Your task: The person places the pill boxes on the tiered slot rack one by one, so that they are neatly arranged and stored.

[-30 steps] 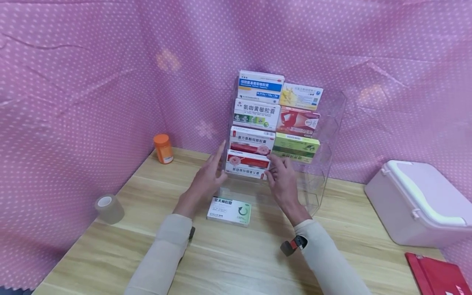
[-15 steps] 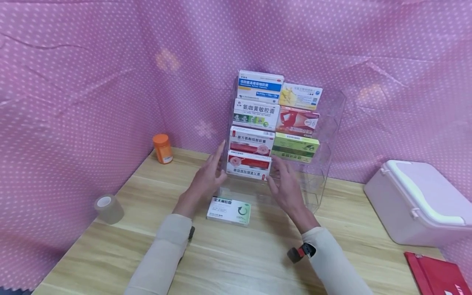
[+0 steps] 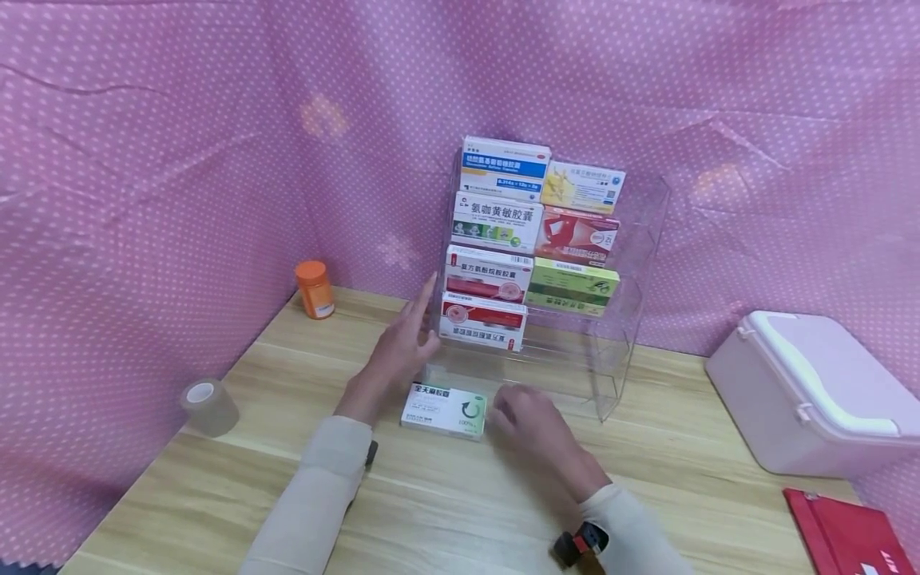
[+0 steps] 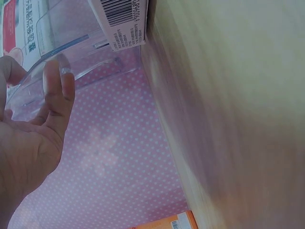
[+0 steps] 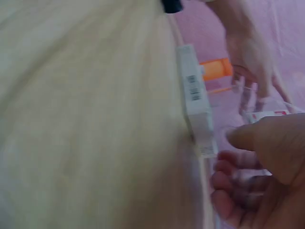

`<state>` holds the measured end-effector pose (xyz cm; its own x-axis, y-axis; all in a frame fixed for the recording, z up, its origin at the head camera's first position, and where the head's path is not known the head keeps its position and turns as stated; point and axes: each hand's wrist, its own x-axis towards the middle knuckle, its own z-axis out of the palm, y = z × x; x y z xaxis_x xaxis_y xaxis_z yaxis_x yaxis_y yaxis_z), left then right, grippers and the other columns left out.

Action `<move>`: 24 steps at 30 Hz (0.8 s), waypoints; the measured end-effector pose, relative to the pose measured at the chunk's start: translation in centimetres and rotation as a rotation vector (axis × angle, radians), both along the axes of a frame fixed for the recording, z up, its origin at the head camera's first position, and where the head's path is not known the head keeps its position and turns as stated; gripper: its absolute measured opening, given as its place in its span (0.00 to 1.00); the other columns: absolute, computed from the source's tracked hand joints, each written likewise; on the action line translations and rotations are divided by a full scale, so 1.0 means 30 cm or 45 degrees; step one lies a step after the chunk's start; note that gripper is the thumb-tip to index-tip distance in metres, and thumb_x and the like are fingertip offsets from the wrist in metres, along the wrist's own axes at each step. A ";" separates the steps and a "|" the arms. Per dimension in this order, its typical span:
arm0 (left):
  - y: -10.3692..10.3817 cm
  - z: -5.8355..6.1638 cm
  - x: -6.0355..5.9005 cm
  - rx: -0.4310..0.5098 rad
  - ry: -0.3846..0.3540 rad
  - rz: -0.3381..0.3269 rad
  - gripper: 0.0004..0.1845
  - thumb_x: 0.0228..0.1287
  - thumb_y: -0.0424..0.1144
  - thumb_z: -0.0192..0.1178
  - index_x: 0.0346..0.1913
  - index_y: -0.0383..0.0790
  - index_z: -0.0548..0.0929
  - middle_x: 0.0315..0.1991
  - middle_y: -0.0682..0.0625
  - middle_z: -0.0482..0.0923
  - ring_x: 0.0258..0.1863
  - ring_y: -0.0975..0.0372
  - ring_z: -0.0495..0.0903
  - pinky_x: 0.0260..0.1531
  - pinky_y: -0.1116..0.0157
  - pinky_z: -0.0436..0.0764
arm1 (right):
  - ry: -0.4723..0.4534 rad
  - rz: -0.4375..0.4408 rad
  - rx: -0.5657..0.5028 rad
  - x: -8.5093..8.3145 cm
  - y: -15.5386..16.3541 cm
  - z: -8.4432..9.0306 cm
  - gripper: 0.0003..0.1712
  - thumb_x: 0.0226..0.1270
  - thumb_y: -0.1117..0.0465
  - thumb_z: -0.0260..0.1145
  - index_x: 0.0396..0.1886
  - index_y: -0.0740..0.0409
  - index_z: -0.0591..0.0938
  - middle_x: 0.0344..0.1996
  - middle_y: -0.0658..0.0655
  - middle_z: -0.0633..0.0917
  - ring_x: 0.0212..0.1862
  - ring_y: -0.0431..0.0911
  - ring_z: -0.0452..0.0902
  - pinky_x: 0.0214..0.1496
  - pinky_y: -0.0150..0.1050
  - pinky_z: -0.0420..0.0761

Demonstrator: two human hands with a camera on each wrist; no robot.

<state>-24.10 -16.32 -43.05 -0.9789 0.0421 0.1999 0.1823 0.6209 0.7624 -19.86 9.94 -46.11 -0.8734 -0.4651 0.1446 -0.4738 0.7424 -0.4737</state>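
My left hand [image 3: 398, 343] touches the left side of a clear tiered display rack [image 3: 561, 367], its index finger extended along that side. In the left wrist view, the fingers [image 4: 53, 86] lie against the clear panel. My right hand [image 3: 532, 423] is low over the table, just right of a white and green medicine box [image 3: 444, 411] lying flat before the rack. Its fingers are loosely bent and hold nothing; the right wrist view shows the thumb [image 5: 243, 137] apart from the box. A red and white medicine box [image 3: 483, 322] stands in the rack's lower left slot.
More medicine boxes fill upper slots, including a green one [image 3: 571, 286] and a blue and white one [image 3: 505, 168]. An orange bottle [image 3: 315, 290] and a tape roll [image 3: 210, 407] stand left. A lidded white case [image 3: 812, 391] and red pouch [image 3: 848, 531] lie right.
My right hand has left the lower red and white box in the rack and moved down toward the right end of the white and green box. My left hand stays at the rack's side.
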 end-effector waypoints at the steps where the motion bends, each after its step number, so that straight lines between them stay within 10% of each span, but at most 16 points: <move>1: 0.001 -0.002 -0.001 -0.002 0.002 0.000 0.57 0.74 0.34 0.61 0.85 0.81 0.35 0.85 0.50 0.60 0.67 0.50 0.77 0.71 0.44 0.81 | -0.051 0.007 0.042 0.005 -0.004 -0.009 0.04 0.75 0.56 0.70 0.39 0.50 0.88 0.30 0.46 0.83 0.33 0.41 0.75 0.38 0.35 0.79; 17: -0.004 0.002 -0.001 -0.020 0.021 0.000 0.55 0.74 0.33 0.61 0.88 0.70 0.38 0.83 0.47 0.62 0.66 0.49 0.78 0.69 0.44 0.83 | -0.393 -0.120 0.018 0.023 -0.097 0.000 0.25 0.76 0.41 0.69 0.53 0.57 0.82 0.36 0.53 0.85 0.36 0.48 0.77 0.39 0.40 0.79; 24: -0.007 -0.003 -0.003 -0.016 0.019 -0.004 0.58 0.74 0.34 0.61 0.84 0.84 0.33 0.85 0.49 0.61 0.68 0.49 0.78 0.69 0.45 0.83 | -0.393 -0.153 0.085 0.022 -0.116 0.004 0.24 0.73 0.40 0.71 0.50 0.55 0.81 0.31 0.52 0.82 0.34 0.48 0.76 0.35 0.39 0.76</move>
